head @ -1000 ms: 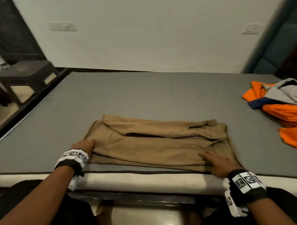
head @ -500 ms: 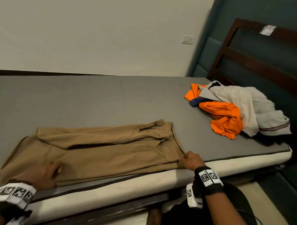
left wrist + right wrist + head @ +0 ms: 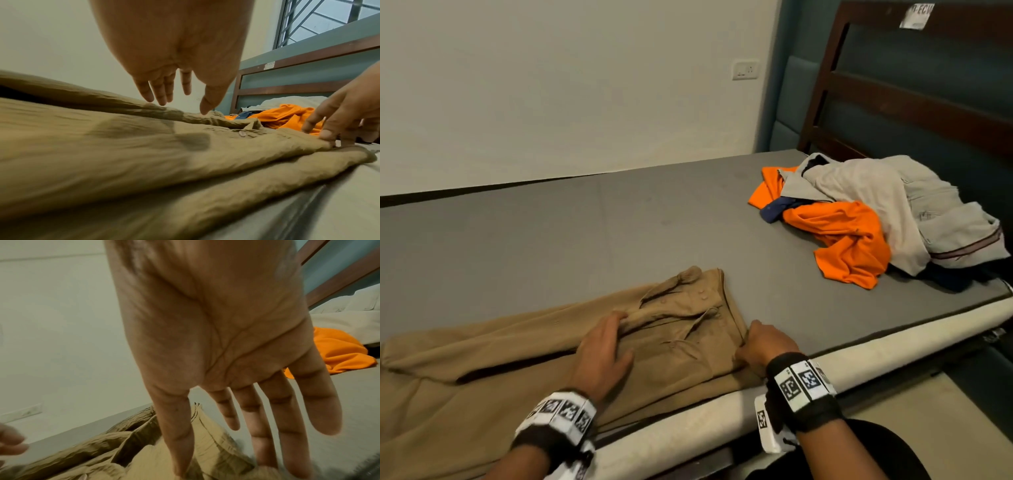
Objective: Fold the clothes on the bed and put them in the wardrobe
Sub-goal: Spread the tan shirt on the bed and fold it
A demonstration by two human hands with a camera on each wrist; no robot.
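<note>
- Head view: the tan shirt [image 3: 551, 349] lies partly folded along the near edge of the bed [image 3: 585, 233]. The left hand [image 3: 602, 356] rests flat on it, likely pinning the fold; the right hand [image 3: 763, 346] sits at its end edge. 1 unfolded pile [image 3: 866, 219] waits near the headboard.
- Left wrist view: left fingers [image 3: 160, 91] are straight, gripping nothing.
- Right wrist view: right fingers [image 3: 265, 426] are spread straight, tips on the cloth's edge, probably to lift it.

Head cam high; wrist cams low, close

A white wall socket [image 3: 745, 70] sits beside the dark wooden headboard [image 3: 914, 99].
</note>
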